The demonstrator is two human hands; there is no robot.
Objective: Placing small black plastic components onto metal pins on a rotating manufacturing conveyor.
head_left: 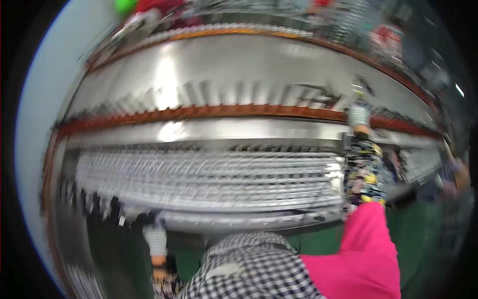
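My right hand (359, 114), in a pale glove, reaches far forward over the reddish-brown edge strip (224, 111) of the metal table. Just beyond its fingertips lies a small dark object (366, 84) too smeared to name. My left hand (155, 240), also gloved, is low at the left, beside the near edge of a bed of long white rods or strips (214, 179). Dark shapes (144, 218) sit right at its fingers; whether it touches or holds them I cannot make out. Motion blur hides the fingers of both hands.
Slim upright pieces (204, 92) stand in a row along the strip, with a dark frame-like object (321, 97) near their right end. A shiny metal surface (249, 57) stretches behind. Dark clips or knobs (114, 209) line the near left edge. Another person (450, 177) is at far right.
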